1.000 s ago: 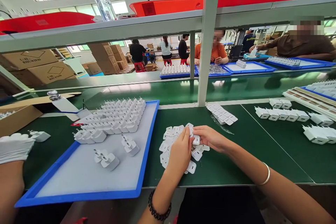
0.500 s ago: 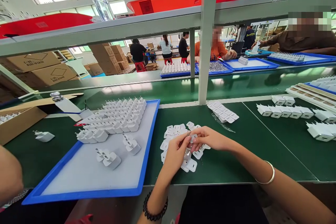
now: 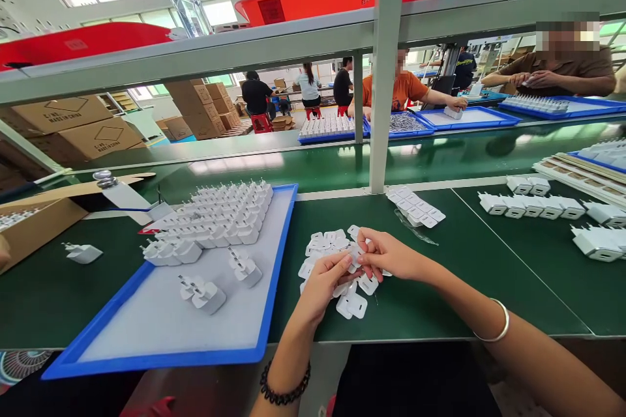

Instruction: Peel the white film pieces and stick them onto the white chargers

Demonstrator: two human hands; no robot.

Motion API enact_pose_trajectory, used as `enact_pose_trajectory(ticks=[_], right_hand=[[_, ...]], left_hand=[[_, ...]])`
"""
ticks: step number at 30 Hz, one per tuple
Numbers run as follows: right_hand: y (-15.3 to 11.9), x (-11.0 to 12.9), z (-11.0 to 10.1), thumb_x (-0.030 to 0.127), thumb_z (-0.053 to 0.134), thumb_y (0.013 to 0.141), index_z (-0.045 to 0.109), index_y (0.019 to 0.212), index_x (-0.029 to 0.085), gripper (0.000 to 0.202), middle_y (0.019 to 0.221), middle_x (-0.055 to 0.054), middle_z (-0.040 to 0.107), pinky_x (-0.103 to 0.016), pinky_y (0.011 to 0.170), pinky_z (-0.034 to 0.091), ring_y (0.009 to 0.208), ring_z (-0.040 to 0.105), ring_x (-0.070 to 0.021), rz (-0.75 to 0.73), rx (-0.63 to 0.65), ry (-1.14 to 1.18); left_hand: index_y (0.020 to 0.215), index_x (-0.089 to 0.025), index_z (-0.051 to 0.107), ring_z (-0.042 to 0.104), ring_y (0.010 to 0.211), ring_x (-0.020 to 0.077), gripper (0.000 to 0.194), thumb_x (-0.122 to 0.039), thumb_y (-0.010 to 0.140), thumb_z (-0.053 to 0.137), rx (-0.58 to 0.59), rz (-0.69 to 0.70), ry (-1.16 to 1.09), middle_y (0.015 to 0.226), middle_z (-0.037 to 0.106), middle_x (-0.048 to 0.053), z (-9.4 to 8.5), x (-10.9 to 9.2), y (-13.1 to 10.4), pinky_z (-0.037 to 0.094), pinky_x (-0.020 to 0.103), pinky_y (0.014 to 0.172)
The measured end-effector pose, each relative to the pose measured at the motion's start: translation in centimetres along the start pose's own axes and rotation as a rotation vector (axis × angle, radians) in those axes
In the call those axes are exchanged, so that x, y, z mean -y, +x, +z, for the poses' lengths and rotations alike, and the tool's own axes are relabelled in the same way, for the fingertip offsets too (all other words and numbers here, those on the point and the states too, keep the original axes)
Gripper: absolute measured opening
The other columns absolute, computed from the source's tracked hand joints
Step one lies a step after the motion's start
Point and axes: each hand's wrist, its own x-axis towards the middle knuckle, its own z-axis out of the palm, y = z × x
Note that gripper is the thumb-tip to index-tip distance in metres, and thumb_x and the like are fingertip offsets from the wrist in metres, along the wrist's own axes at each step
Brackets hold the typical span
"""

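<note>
My left hand [image 3: 325, 281] pinches a small white cover plate [image 3: 355, 255] between thumb and fingers. Across from it, my right hand [image 3: 391, 255] has its fingers bent in a pinch at the same plate's right edge. Both hands are just above a loose pile of white cover plates [image 3: 320, 246], several of which show a small slot. Part of the pile is hidden beneath my fingers. To the left, a blue-rimmed tray [image 3: 267, 332] bears rows of white plug adapters [image 3: 229, 212], prongs upward, with a few standing apart near its middle.
A sheet of white plates [image 3: 415, 206] lies behind the pile. White chargers [image 3: 531, 206] stand in rows at the right. One adapter [image 3: 82, 253] lies left of the tray, near a cardboard box [image 3: 46, 231]. A post [image 3: 384, 78] rises behind; co-workers sit beyond.
My hands have shifted slightly, and the left palm is turned more upward beneath the plate. At the far left, a neighbour's arm has moved back toward the cardboard box.
</note>
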Motion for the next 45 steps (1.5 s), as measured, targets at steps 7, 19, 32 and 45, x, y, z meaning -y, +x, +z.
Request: enact_pose_trajectory(ticks=[7, 19, 32, 45], right_hand=[[0.4, -0.2, 0.9, 0.018, 0.063, 0.074, 0.045, 0.077, 0.022, 0.019, 0.049, 0.011, 0.041, -0.023, 0.052, 0.030, 0.050, 0.037, -0.0108, -0.063, -0.212, -0.224], [-0.3, 1.0, -0.4, 0.020, 0.074, 0.074, 0.058, 0.064, 0.018, 0.019, 0.077, 0.001, 0.050, -0.027, 0.067, 0.039, 0.074, 0.048, -0.0152, -0.228, 0.006, -0.337], [1.8, -2.3, -4.0, 0.027, 0.073, 0.069, 0.068, 0.092, 0.017, 0.026, 0.083, -0.003, 0.058, -0.031, 0.066, 0.040, 0.073, 0.052, -0.0184, 0.097, -0.249, -0.501], [2.4, -2.5, -4.1, 0.038, 0.072, 0.069, 0.062, 0.070, 0.016, 0.024, 0.063, 0.003, 0.052, -0.027, 0.056, 0.034, 0.059, 0.045, -0.0131, 0.099, -0.177, -0.305]], left_hand=[[0.097, -0.012, 0.076, 0.068, 0.104, 0.0232, 0.036, -0.042, 0.077, 0.074, -0.096, -0.100, -0.039, 0.109, 0.073, 0.012, -0.5, 0.5, 0.1, 0.050, 0.034, 0.100], [0.101, -0.012, 0.076, 0.071, 0.097, 0.0249, 0.040, -0.047, 0.083, 0.066, 0.170, -0.202, 0.098, 0.106, 0.074, 0.014, -1.2, -0.3, -0.8, 0.056, 0.032, 0.088], [0.128, -0.012, 0.060, 0.071, 0.099, 0.0184, 0.046, -0.010, 0.083, 0.068, -0.201, -0.138, -0.469, 0.114, 0.071, 0.014, -2.1, 0.2, -0.2, 0.055, 0.023, 0.093], [0.120, -0.012, 0.064, 0.073, 0.086, 0.0167, 0.030, -0.020, 0.092, 0.059, -0.317, -0.036, -0.352, 0.110, 0.073, 0.013, -1.8, 0.7, 0.2, 0.059, 0.025, 0.080]])
